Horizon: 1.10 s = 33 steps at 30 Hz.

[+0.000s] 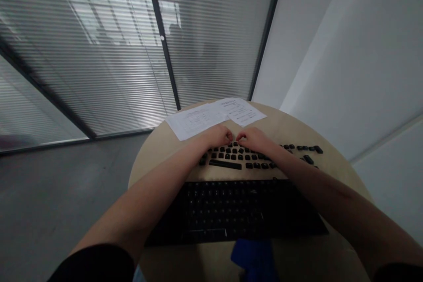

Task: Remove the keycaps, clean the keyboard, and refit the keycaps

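Loose black keycaps [234, 157] lie in rows on a round wooden table [284, 119], with a long spacebar cap [225, 165] in front of them. My left hand [219, 135] rests at the back of the rows with its fingers curled; whatever they may hold is too small to make out. Close to its right, my right hand [253, 138] has thumb and forefinger pinched near a keycap [235, 144], and the contents of the pinch are unclear. Nearer to me lies a black keyboard base [228, 207] without its keycaps.
Two printed paper sheets [198, 120] lie behind my hands. A blue object [254, 257] is at the table's near side. More keycaps [309, 158] sit by my right forearm. Beyond the table are glass panels with blinds [211, 53] and a white wall [363, 53].
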Each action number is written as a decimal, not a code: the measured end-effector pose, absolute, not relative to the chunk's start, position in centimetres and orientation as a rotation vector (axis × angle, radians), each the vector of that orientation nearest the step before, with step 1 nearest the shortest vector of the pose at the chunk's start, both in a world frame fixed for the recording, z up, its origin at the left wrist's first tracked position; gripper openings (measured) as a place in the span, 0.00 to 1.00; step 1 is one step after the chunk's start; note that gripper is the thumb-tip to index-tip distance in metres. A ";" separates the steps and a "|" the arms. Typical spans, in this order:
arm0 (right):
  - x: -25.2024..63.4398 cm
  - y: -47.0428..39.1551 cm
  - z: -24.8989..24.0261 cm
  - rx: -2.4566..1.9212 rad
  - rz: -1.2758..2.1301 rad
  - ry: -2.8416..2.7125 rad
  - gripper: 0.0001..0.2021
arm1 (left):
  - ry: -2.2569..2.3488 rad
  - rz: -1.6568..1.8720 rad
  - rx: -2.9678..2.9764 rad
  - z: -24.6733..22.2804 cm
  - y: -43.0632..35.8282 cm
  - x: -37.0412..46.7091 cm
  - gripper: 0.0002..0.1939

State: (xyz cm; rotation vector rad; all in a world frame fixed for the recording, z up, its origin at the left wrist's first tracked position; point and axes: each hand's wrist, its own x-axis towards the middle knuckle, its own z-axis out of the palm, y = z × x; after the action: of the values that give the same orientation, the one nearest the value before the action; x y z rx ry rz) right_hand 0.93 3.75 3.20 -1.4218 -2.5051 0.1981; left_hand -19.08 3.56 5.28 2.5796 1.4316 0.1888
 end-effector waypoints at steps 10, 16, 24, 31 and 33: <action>0.4 3.6 3.3 -1.401 0.207 -2.507 0.07 | 1.361 0.155 2.513 5.1 4.2 -18.7 0.09; 0.4 -5.4 6.4 -1.169 0.407 -2.378 0.07 | 1.242 0.526 2.432 9.2 -4.6 -23.8 0.07; -2.4 -14.6 3.4 -0.889 0.473 -2.536 0.05 | 1.070 0.678 2.409 5.6 -16.0 -27.0 0.04; -3.6 -14.7 1.3 -0.881 0.371 -2.533 0.05 | 1.094 0.659 2.520 2.5 -16.6 -26.3 0.02; -3.7 -14.9 1.2 -0.885 0.340 -2.533 0.05 | 1.080 0.682 2.538 2.3 -16.8 -26.3 0.03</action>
State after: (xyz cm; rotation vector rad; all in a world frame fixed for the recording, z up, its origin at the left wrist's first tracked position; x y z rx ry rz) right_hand -3.73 -14.92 1.18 -0.8850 -2.5325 0.3400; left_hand -26.29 -16.80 2.25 2.5383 1.0805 0.6823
